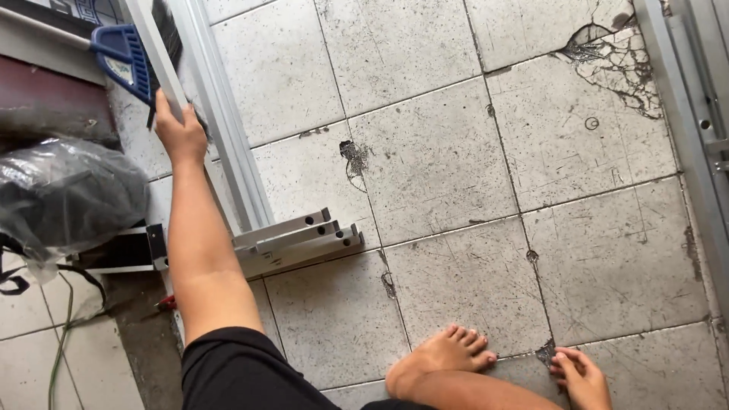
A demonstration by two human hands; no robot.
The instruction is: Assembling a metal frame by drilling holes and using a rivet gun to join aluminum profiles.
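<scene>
Worn grey floor tiles (471,175), scratched and stained, fill the view from above. Nearest the viewer, a bare foot (444,361) rests flat on the tiles. Just right of the foot, the right hand (581,377) rests its fingertips on the floor at a chipped tile joint, holding nothing. Left of the foot, a bare arm stretches away from a black sleeve. Beyond the foot and to its left lies a bundle of short metal bars (300,241), stacked side by side. Farther still, the left hand (176,129) is clasped around a long pale metal rail (220,114) that runs up and away across the tiles. A blue brush head (125,53) lies just beyond that hand, against the rail. A black plastic bag (64,193) sits well left of the foot. Cracked tile shows far right of the foot. The rail's cut ends and the bars' corners look sharp; a slip of the grip could likely drop metal toward the bare foot.
</scene>
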